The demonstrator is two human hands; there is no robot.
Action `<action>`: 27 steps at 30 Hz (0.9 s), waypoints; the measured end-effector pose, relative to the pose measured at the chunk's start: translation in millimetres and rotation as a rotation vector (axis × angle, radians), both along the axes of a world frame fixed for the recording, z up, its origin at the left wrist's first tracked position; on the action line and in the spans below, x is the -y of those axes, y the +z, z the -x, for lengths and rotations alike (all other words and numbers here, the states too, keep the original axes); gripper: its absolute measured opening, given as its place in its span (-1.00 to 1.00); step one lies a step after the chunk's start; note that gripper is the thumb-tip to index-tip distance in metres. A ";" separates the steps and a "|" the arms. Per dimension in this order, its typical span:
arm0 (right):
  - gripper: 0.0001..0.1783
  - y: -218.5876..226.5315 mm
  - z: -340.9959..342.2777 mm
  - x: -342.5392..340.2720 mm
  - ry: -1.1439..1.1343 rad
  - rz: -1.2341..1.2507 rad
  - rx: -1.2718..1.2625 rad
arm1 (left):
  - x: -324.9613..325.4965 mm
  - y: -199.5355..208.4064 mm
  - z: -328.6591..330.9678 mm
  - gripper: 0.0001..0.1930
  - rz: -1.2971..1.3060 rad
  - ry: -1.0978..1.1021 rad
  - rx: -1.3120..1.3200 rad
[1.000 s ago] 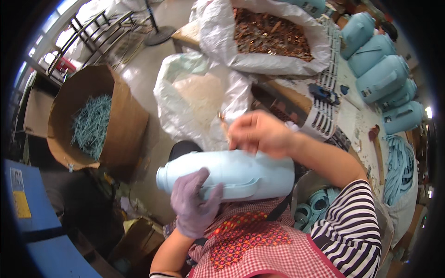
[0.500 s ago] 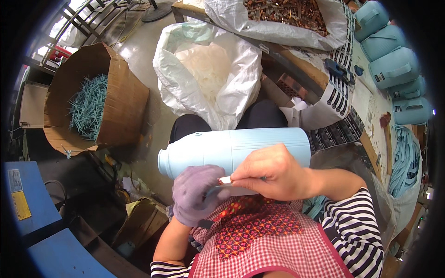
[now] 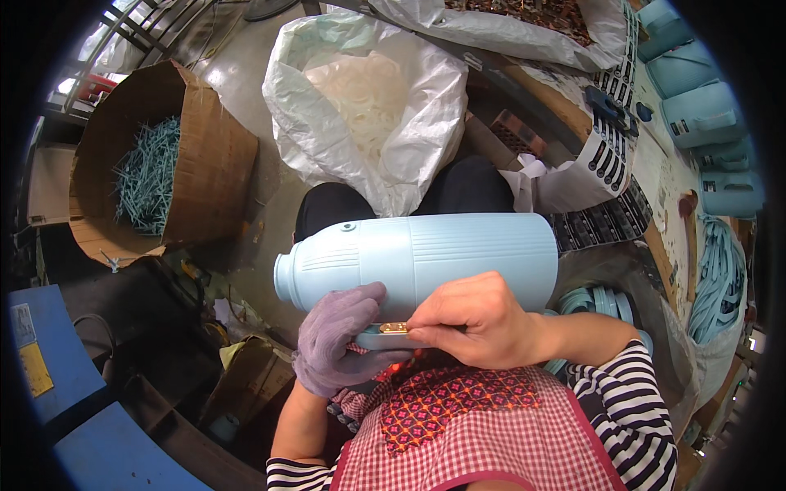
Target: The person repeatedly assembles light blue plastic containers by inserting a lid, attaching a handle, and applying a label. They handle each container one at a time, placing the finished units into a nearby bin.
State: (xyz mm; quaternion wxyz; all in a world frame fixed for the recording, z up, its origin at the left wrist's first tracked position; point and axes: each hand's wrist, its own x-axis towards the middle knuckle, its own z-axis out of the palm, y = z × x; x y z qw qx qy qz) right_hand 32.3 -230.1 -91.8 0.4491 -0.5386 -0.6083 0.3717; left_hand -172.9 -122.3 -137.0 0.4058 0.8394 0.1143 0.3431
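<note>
A light blue, ribbed flask body (image 3: 483, 245) lies sideways across my lap, its narrow neck to the left. My left hand (image 3: 340, 337), in a purple-grey knitted glove, is closed around a light blue plastic handle (image 3: 372, 339) on the near side of the flask. Whether the handle is joined to the flask cannot be seen. A small shiny gold-coloured plate (image 3: 393, 328) lies against the handle's upper face. The bare thumb and fingertips of my right hand (image 3: 479, 321) pinch the plate's right end. Palm and glove hide most of the handle.
Ahead stands a white woven sack (image 3: 286, 106) of pale translucent pieces. A cardboard box (image 3: 214, 139) holding thin blue sticks is at left. On the right-hand bench (image 3: 655, 176) are several blue flasks (image 3: 702, 113), label strips (image 3: 610, 151) and a dark blue tool (image 3: 612, 111). Blue straps (image 3: 716, 282) hang nearby.
My gloved fingers have shifted and loosened, baring the handle and the gold-coloured plate. My right hand has moved slightly down, and its whitish glint has gone. The whole view has shifted a little.
</note>
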 end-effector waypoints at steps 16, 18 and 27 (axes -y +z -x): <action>-0.77 17.9 -349.4 -103.6 -0.903 -0.194 0.931 | -28.4 44.6 -53.0 -0.70 0.531 0.024 -0.552; -0.84 13.3 -392.4 -123.3 -0.923 -0.111 1.157 | -28.7 40.8 -60.7 -0.71 0.527 0.022 -0.575; -0.88 -3.8 -416.8 -142.9 -0.799 -0.069 1.251 | -38.4 39.9 -69.9 -0.68 0.517 0.042 -0.541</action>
